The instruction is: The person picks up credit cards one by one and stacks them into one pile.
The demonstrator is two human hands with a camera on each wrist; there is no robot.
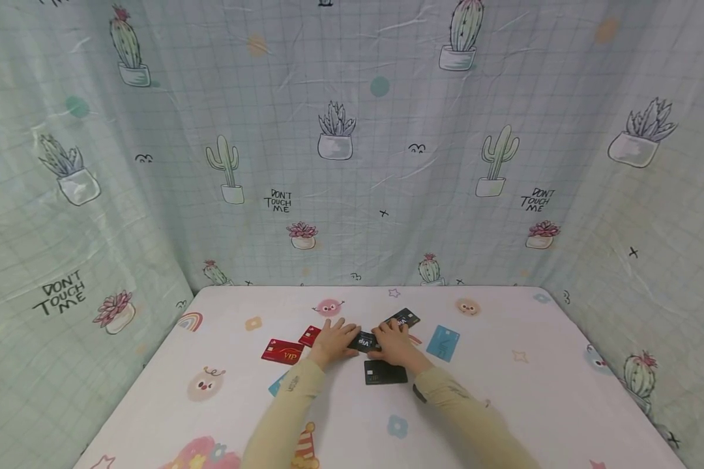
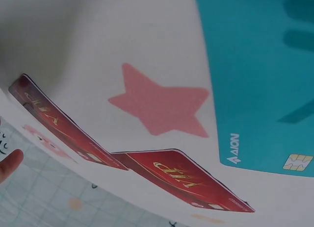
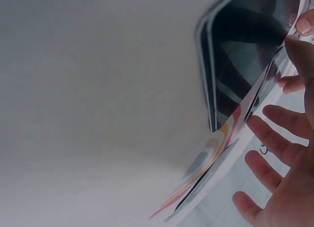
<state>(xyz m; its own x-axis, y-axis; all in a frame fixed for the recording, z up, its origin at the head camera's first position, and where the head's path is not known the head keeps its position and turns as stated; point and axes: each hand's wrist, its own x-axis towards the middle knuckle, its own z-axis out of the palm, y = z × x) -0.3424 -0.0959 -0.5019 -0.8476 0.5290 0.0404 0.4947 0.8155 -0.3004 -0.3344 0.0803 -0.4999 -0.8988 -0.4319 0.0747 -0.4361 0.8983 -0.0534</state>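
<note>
Both hands are at a black VIP card (image 1: 364, 342) near the middle of the table. My left hand (image 1: 332, 342) holds its left end between thumb and fingers. At the right end, my right hand (image 1: 394, 342) pinches the card, thumb on the near side. In the right wrist view, the right hand (image 3: 289, 153) has its other fingers spread, and the held card (image 3: 267, 85) stands partly hidden behind the thumb. A second black card (image 1: 386, 372) lies just nearer than the hands. Beyond the right hand lies another black card (image 1: 403, 318), partly covered by its fingers.
Left of the hands lie a red VIP card (image 1: 283, 351), another red card (image 1: 309, 335) and a teal card (image 1: 277, 384) partly under the left forearm. A blue card (image 1: 443, 342) lies to the right. A patterned curtain (image 1: 352, 182) hangs behind the white printed table (image 1: 528, 391).
</note>
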